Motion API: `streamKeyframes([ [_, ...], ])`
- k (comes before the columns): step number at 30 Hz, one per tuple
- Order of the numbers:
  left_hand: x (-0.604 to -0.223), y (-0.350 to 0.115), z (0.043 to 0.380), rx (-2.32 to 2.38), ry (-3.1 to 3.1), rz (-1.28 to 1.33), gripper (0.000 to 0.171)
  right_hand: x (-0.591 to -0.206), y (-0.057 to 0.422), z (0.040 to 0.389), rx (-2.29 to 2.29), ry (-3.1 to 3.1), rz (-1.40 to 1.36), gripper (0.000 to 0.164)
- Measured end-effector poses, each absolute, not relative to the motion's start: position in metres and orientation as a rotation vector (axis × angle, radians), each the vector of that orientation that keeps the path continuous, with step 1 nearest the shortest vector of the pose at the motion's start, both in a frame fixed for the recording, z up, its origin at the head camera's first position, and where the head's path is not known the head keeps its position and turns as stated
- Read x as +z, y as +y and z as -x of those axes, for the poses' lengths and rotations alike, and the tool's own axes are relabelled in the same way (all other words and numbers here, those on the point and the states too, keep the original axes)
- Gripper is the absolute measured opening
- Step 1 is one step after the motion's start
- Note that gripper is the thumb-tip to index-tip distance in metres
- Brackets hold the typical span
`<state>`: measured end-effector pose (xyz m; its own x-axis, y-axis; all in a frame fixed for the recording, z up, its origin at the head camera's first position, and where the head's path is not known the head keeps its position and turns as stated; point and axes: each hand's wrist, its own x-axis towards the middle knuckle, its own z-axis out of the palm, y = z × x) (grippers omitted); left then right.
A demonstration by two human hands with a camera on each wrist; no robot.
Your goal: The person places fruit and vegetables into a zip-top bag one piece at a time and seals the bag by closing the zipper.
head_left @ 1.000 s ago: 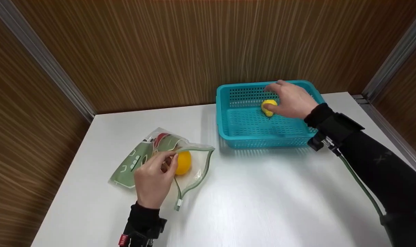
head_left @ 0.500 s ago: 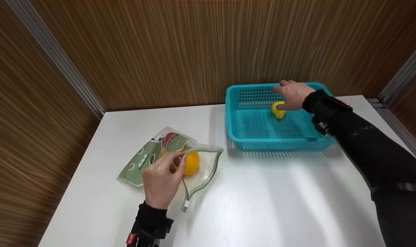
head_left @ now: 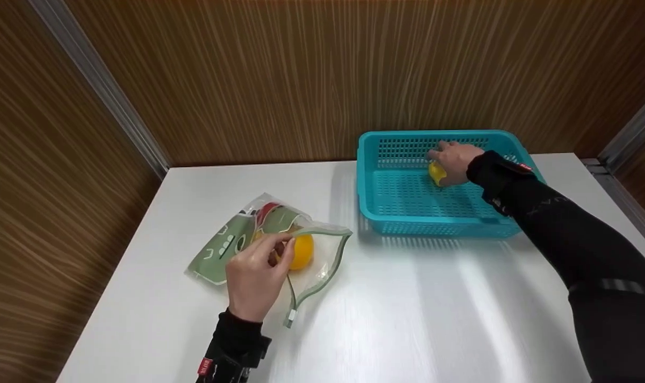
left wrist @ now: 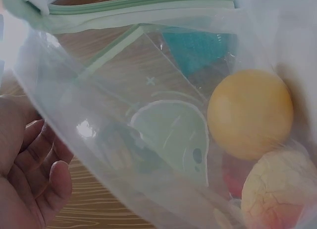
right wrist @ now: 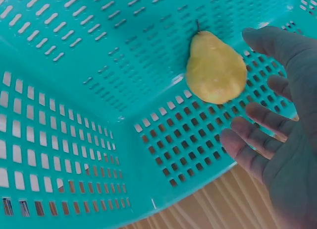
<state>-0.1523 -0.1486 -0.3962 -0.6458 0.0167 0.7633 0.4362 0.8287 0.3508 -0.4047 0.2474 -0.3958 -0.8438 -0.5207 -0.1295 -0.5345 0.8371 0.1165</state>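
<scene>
Thumb and forefinger of my left hand (head_left: 256, 276) pinch the opened mouth of a clear zip bag (head_left: 216, 260) with a green cartoon print. Inside it lie a smooth orange-yellow ball-shaped fruit (left wrist: 250, 114) and, lower down, a pale, reddish fruit with a cracked-looking skin (left wrist: 280, 189). My right hand (head_left: 455, 161) reaches into a turquoise basket (head_left: 396, 217) at a yellow pear (right wrist: 215, 69). In the right wrist view its fingers are spread beside the pear, with a gap between them and the fruit. The pear's stem points away from the palm.
The basket stands at the back right of the white table (head_left: 407, 319), close to a wood-grain panel (head_left: 274, 80). A white slider (head_left: 292, 315) sits at the near end of the bag's green zip. More wood-grain panels rise at both sides.
My right hand has lowered further into the basket, down around the pear. My left hand keeps its pinch on the bag. The head view has shifted slightly, moving everything rightward in it.
</scene>
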Motion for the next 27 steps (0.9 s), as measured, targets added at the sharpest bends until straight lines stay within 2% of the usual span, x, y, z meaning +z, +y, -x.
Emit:
streamKeyframes([
  [21, -0.395, -0.151, 0.152, -0.658, -2.202, 0.336, 0.011, -0.415, 0.234, 0.404, 0.3, 2.706, 0.788, 0.066],
  [24, -0.395, -0.152, 0.153, -0.662, -2.197, 0.339, 0.01, -0.414, 0.231, 0.4, 0.315, 2.671, 0.758, 0.063],
  [27, -0.395, -0.152, 0.153, -0.652, -2.195, 0.333, 0.009, -0.412, 0.229, 0.397, 0.309, 2.642, 0.74, 0.054],
])
